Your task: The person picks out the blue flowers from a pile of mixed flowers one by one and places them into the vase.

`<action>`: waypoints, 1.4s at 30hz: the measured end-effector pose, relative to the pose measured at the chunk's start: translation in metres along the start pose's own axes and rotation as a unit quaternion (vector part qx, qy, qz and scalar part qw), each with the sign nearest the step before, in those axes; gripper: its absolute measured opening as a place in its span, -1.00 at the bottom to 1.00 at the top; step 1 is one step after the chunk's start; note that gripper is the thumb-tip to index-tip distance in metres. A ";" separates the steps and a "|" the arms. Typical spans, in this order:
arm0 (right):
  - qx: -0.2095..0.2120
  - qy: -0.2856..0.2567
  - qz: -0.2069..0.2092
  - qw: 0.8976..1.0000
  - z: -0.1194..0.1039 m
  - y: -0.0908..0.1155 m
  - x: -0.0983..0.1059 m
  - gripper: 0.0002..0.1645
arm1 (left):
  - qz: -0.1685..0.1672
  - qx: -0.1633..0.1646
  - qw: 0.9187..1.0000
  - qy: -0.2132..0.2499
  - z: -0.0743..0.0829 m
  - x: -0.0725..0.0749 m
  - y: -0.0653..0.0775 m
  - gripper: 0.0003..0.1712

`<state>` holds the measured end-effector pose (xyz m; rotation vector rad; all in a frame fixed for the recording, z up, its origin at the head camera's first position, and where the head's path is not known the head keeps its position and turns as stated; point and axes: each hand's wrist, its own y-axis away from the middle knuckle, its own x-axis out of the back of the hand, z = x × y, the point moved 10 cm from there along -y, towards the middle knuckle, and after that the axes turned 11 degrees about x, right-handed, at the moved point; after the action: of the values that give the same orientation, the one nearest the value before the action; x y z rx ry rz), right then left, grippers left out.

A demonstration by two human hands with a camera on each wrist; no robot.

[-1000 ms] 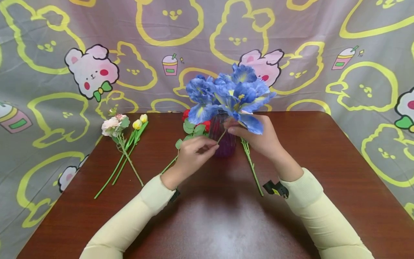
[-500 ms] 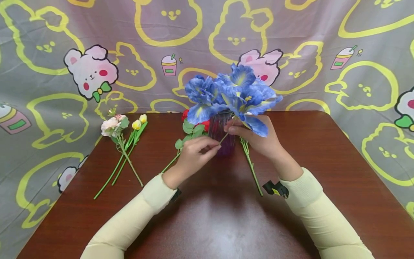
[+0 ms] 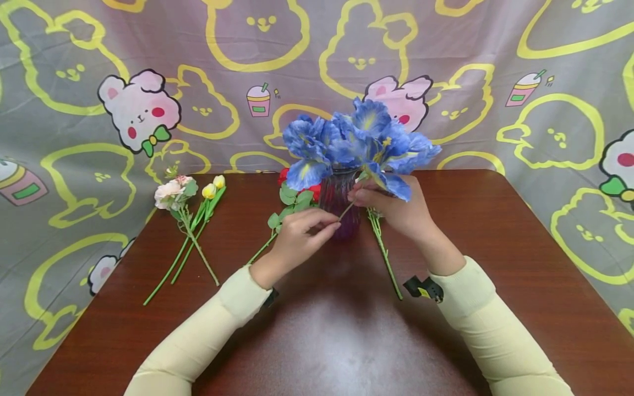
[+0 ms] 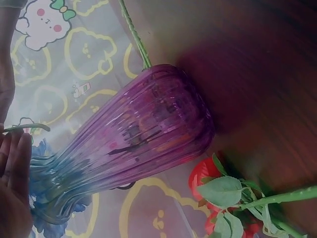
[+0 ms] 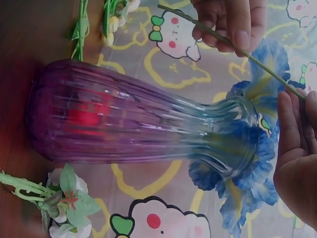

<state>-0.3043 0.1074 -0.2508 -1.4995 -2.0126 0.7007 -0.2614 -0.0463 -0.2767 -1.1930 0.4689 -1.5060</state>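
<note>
A ribbed glass vase (image 3: 342, 212), purple below and bluish at the neck, stands upright on the table behind both hands. Large blue irises (image 3: 369, 137) with yellow streaks spread above and around its mouth. Right behind the right-hand bloom, my right hand (image 3: 398, 212) pinches a thin green stem (image 5: 218, 37) close under the flower. My left hand (image 3: 302, 234) holds that same stem lower down between thumb and fingertips. In the right wrist view, the stem crosses outside the vase, its bare end sticking out past the left fingers. Petals partly cover the right fingers in the head view.
Red roses (image 3: 285, 177) with green leaves lie left of the vase. A pale flower's stem (image 3: 386, 261) lies to its right. Farther left, a pinkish-white flower (image 3: 170, 193) and yellow tulips (image 3: 209, 191) lie crossed on the brown table (image 3: 495, 308). A patterned cloth (image 3: 307, 88) hangs behind.
The right-hand blue bloom has shifted rightward and turned slightly. The left fingers have moved a little right with the stem. The vase and the flowers on the table have stayed put.
</note>
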 end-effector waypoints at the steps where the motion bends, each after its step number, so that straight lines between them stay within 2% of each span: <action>1: -0.002 0.002 0.004 1.000 0.000 0.000 0.002 -0.80 | 0.000 0.001 1.000 0.000 -0.001 0.000 0.000 -0.95; 6: -0.006 0.004 0.027 1.000 -0.001 -0.001 0.015 -0.85 | 0.008 0.015 1.000 0.009 -0.008 0.002 0.001 -0.84; 9: 0.001 0.004 0.043 0.999 -0.004 -0.002 0.024 -0.88 | 0.017 0.039 0.999 0.023 -0.018 0.005 0.001 -0.81; 13: 0.002 -0.011 0.062 0.998 -0.007 -0.004 0.035 -0.90 | 0.027 0.092 0.995 0.036 -0.036 0.008 0.000 -0.79; 16: -0.002 -0.047 0.084 0.995 -0.007 -0.004 0.042 -0.91 | 0.026 0.138 0.989 0.039 -0.049 0.009 0.001 -0.77; 18: 0.005 -0.067 0.100 0.993 -0.009 -0.005 0.046 -0.91 | 0.023 0.165 0.985 0.036 -0.056 0.009 0.002 -0.75; 21: 0.024 -0.092 0.125 0.988 -0.014 -0.006 0.055 -0.91 | 0.019 0.188 0.982 0.013 -0.064 0.008 0.002 -0.70; 25: 0.062 -0.103 0.154 0.981 -0.023 -0.009 0.066 -0.89 | -0.001 0.221 0.975 -0.036 -0.077 0.002 0.000 -0.56; 29: 0.086 -0.114 0.173 0.975 -0.030 -0.011 0.074 -0.88 | -0.041 0.279 0.956 -0.075 -0.091 -0.009 0.000 -0.35; 32: 0.097 -0.130 0.185 0.969 -0.036 -0.010 0.077 -0.92 | -0.066 0.301 0.947 -0.091 -0.096 -0.017 -0.001 -0.25; 35: 0.107 -0.151 0.203 0.961 -0.043 -0.010 0.082 -0.89 | -0.075 0.306 0.944 -0.097 -0.098 -0.021 -0.003 -0.19; 37: 0.123 -0.140 0.213 0.959 -0.049 -0.011 0.086 -0.85 | -0.077 0.312 0.942 -0.098 -0.101 -0.023 -0.004 -0.16; 39: 0.127 -0.152 0.228 0.953 -0.052 -0.012 0.091 -0.83 | -0.080 0.320 0.939 -0.101 -0.104 -0.024 -0.003 -0.12; 42: 0.147 -0.118 0.244 0.951 -0.059 -0.013 0.098 -0.84 | -0.088 0.328 0.935 -0.100 -0.109 -0.028 -0.003 -0.08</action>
<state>-0.2966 0.2040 -0.1884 -1.8069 -1.5982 1.3725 -0.3599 -0.0533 -0.3311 -0.8484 -0.2800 -1.4986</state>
